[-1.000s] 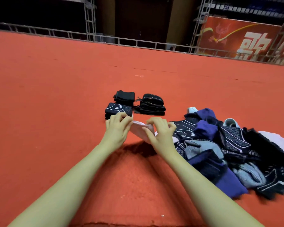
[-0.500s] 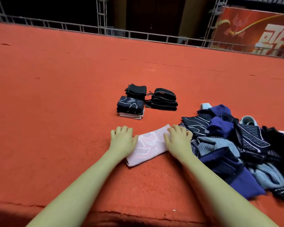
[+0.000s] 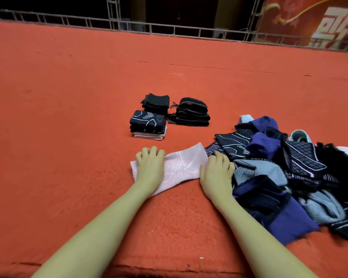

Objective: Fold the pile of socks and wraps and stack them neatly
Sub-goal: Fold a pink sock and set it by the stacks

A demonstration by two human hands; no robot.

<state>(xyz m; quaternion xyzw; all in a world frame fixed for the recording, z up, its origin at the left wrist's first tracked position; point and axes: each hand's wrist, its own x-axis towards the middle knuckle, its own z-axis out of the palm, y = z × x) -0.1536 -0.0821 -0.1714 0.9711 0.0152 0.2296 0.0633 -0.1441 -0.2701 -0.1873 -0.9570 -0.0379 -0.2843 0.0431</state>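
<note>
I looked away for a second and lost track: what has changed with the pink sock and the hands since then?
The pink sock, pinched up between both hands a second ago, has been laid flat on the red carpet. The left hand and right hand let go and now press on its two ends. The folded stacks and the unsorted pile stayed put.

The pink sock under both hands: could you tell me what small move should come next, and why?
Probably fold it in half: the pink sock lies flat, with the left hand and right hand pressing its ends, and still unfolded, unlike the folded stacks beyond.
</note>
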